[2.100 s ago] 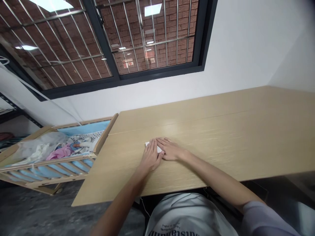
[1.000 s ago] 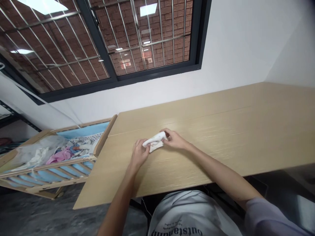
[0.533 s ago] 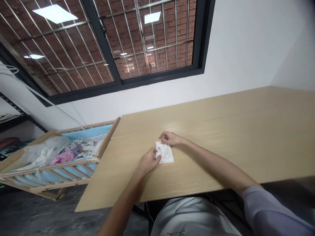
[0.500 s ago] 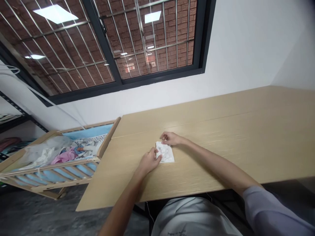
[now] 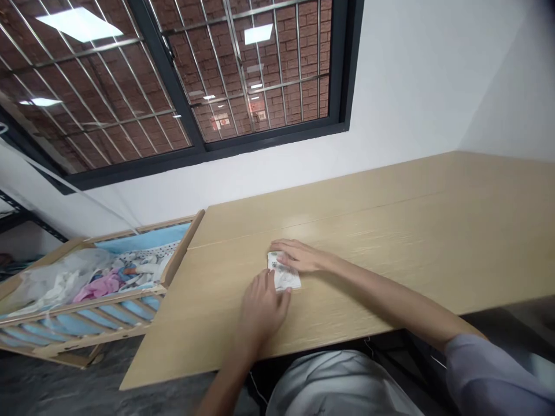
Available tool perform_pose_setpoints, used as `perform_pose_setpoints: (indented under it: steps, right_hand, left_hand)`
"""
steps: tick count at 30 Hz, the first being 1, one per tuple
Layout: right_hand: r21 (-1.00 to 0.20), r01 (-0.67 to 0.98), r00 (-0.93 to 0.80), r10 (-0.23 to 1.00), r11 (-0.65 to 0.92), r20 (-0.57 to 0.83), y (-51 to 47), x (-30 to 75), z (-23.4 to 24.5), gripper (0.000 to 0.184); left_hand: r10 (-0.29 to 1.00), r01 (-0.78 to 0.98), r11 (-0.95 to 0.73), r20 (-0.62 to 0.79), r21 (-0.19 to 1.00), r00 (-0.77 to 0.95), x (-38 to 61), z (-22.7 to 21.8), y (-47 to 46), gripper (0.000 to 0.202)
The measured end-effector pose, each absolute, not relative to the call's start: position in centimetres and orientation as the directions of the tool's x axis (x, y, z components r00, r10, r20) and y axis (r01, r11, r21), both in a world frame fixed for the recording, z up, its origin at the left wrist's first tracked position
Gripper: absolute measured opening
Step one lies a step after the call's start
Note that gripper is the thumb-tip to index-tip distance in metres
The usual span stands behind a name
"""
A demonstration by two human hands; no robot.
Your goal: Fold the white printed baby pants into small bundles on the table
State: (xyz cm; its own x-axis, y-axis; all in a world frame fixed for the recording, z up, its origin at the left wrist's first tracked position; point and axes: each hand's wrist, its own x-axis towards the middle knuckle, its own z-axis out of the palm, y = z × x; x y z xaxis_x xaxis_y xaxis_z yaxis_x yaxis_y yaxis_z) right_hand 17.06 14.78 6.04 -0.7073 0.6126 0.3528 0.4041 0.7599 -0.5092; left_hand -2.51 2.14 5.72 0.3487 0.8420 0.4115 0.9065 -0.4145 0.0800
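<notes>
A small white packet [image 5: 287,279] with dark print and a little green mark near its far edge lies flat on the wooden table. My left hand [image 5: 261,306] rests at its left and near sides, slightly blurred, fingertips along the left edge and thumb apart by the near edge. Across the far right part lies my right hand [image 5: 299,255], its fingers stretched along the far edge and its thumb on top of the packet. The packet's far right corner is hidden under that hand.
The pale wooden table [image 5: 390,231] runs along the white wall below a barred window [image 5: 260,75]. At the left stands a wooden crib [image 5: 182,251] with blue lining, holding pink and white cloths [image 5: 102,286] and a clear plastic bag [image 5: 65,268].
My left hand has shifted toward me, its thumb moving from the packet's face to its near edge. My right hand's curled fingers have flattened along the far edge. The view has turned slightly right.
</notes>
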Motion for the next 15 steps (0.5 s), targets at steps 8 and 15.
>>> perform_pose_setpoints:
  steps: [8, 15]
  right_hand:
    - [-0.448, 0.246, -0.907, 0.367, 0.859, 0.207, 10.4, 15.7, 4.8, 0.06]
    - [-0.403, 0.338, -0.893, 0.425, 0.851, 0.148, 13.8, 16.8, 3.3, 0.064]
  left_hand:
    - [0.864, 0.935, -0.349, 0.41, 0.067, 0.293, 1.9, 0.1, -0.9, 0.042]
    - [0.859, 0.93, -0.356, 0.421, 0.086, 0.29, 1.5, -0.4, -0.5, 0.055]
